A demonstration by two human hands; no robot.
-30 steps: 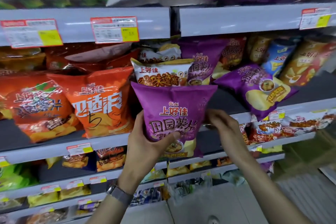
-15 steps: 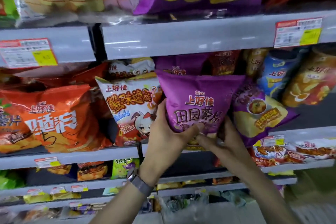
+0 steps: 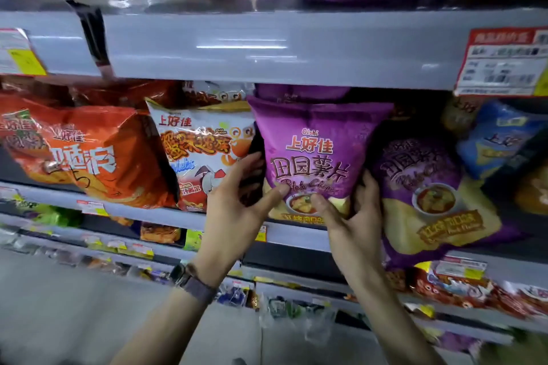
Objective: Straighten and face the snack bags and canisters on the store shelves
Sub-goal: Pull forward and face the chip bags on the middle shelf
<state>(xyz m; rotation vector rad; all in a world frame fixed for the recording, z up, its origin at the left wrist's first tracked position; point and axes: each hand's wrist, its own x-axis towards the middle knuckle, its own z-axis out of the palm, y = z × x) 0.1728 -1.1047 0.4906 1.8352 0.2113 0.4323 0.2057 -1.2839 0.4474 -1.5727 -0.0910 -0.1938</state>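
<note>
A purple potato chip bag point(image 3: 314, 151) stands upright and front-facing on the middle shelf point(image 3: 166, 215). My left hand point(image 3: 237, 204) grips its lower left side, thumb across the front. My right hand point(image 3: 353, 210) grips its lower right corner, thumb on the picture of the bowl. A second purple bag point(image 3: 430, 195) leans tilted just to its right. On the held bag's left stands a white crab-flavour bag point(image 3: 195, 157), with an orange bag point(image 3: 98, 157) beyond that one.
The upper shelf's grey front rail point(image 3: 267, 47) hangs just above the bags, with a red price tag point(image 3: 501, 62) at right. A blue bag point(image 3: 501, 139) sits far right. Lower shelves point(image 3: 296, 261) hold small snack packs. Grey floor below.
Both hands have carried the purple bag up and back onto the middle shelf, between the white bag and the tilted purple bag. My view has moved closer to the shelf.
</note>
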